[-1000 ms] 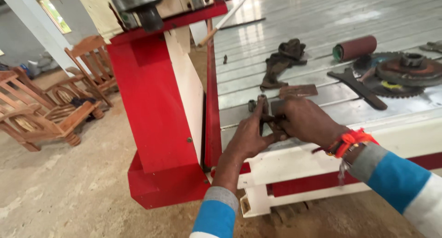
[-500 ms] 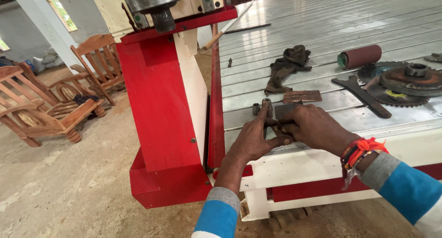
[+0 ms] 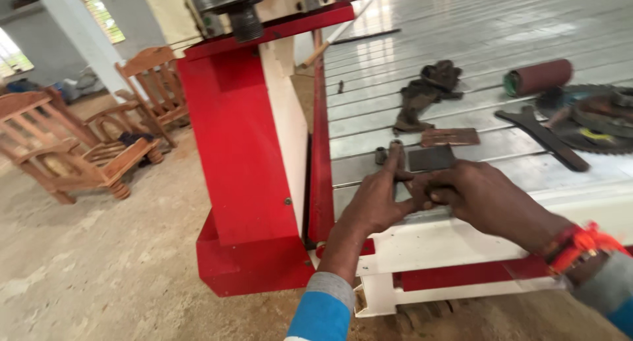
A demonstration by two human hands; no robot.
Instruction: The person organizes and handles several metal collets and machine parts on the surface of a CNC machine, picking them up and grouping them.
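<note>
Pressing my left hand (image 3: 379,199) flat near the table (image 3: 461,24) edge at centre frame, I stretch its index finger along a small dark metal clamp piece (image 3: 395,150). My right hand (image 3: 481,199) curls narrow just beside it, fingertips pinching a dark part I cannot make out. A dark square plate (image 3: 432,158) lies just beyond.

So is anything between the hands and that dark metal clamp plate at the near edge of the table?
Nothing visible. The left hand and right hand already rest at the dark plate; the left forefinger lies along a bolt. Gloves and wrench lie farther back.
</note>
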